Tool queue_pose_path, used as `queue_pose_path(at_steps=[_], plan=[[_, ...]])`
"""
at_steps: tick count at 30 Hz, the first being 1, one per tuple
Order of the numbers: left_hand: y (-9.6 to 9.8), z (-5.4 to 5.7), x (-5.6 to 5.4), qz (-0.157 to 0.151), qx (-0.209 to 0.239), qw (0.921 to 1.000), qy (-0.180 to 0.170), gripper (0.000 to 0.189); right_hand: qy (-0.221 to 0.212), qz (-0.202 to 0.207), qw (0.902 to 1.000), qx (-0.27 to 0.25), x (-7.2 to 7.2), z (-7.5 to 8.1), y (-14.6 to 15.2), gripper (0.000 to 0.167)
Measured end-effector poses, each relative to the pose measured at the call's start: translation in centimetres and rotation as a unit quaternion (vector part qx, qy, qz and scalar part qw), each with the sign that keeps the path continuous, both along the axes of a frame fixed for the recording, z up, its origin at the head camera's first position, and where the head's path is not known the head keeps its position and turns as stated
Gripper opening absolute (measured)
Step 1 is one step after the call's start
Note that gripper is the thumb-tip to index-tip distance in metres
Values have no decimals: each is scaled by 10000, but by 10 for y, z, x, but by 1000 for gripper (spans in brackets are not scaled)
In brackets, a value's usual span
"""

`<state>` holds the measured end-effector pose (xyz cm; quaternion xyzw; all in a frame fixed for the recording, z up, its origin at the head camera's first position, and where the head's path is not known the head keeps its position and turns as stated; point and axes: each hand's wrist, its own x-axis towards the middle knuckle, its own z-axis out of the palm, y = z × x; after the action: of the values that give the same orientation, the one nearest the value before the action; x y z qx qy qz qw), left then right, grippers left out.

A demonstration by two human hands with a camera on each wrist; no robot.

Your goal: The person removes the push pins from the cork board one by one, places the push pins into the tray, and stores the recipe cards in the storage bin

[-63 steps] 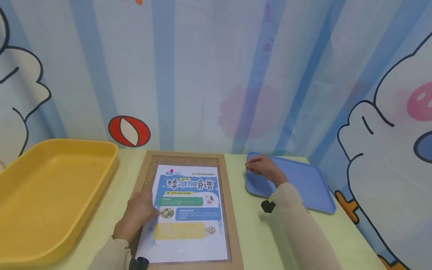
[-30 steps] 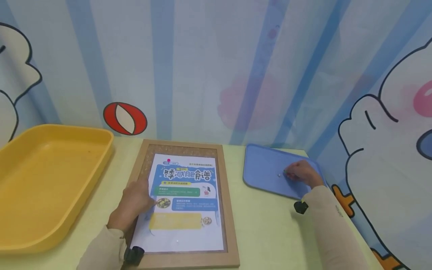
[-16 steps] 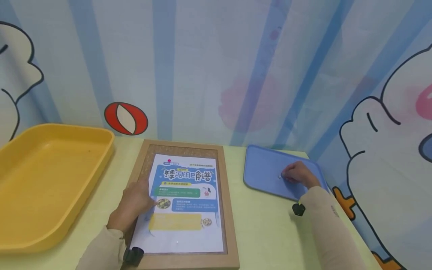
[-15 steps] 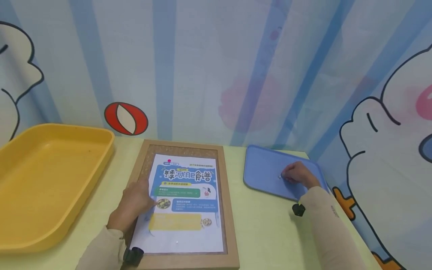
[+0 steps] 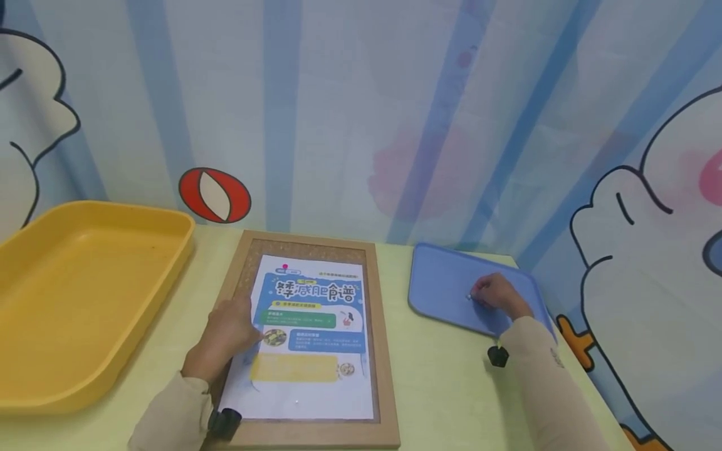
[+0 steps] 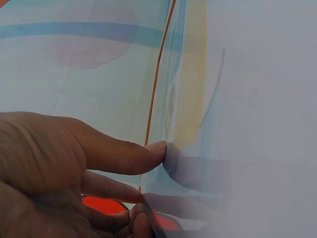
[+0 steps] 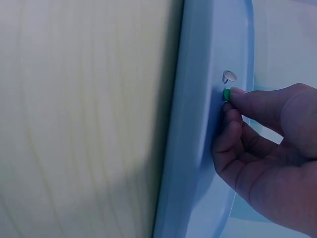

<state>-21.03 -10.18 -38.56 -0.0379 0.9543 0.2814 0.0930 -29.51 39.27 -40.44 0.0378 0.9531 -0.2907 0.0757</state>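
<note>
My left hand (image 5: 225, 338) rests on the left side of a wood-framed cork board (image 5: 389, 351), thumb reaching onto a printed paper poster (image 5: 316, 401). In the left wrist view, the thumb (image 6: 129, 156) lies out straight with its tip at the sheet's surface, which mirrors the fingers. On the right, my right hand (image 5: 499, 294) is low over a blue tray (image 5: 440, 294). It pinches a small green thumbtack (image 7: 227, 94) between thumb and forefinger. A silvery thumbtack (image 7: 229, 76) lies on the tray right beside those fingertips. A pink pin (image 5: 285, 267) is at the poster's upper left.
A large yellow tray (image 5: 84, 300) stands on the left of the pale yellow table (image 5: 440, 388). Behind the table hangs a blue-and-white cartoon-printed cloth (image 5: 338, 113). The blue tray sits near the table's back right corner.
My right hand moved from above the blue tray's left end rightward and down into it, then stayed nearly still by the loose thumbtack. My left hand kept its place on the board.
</note>
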Motion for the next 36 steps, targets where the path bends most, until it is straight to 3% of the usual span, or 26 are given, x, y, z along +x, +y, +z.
queue_pose_path(at_steps=[5, 10, 19, 23, 28, 36], plan=[[0, 1, 1, -19, 42, 9999, 119, 72, 13, -145, 9999, 18, -2, -3, 2, 15], [-1, 1, -1, -7, 44, 9998, 212, 75, 5, -199, 9998, -88, -4, 5, 2, 20], [0, 1, -2, 21, 100, 9997, 218, 75, -377, -412, 9904, -1267, -7, 14, 1, 37], [0, 1, -2, 61, 72, 9998, 163, 75, -345, -259, 9822, -1828, -11, 16, -6, 46], [1, 0, -2, 112, 10, 9999, 49, 75, -383, 125, 9781, -2044, -16, 25, -26, 53], [-3, -4, 0, 148, 22, 9999, 58, 72, -789, 403, 9613, -2610, -31, 32, -78, 57]])
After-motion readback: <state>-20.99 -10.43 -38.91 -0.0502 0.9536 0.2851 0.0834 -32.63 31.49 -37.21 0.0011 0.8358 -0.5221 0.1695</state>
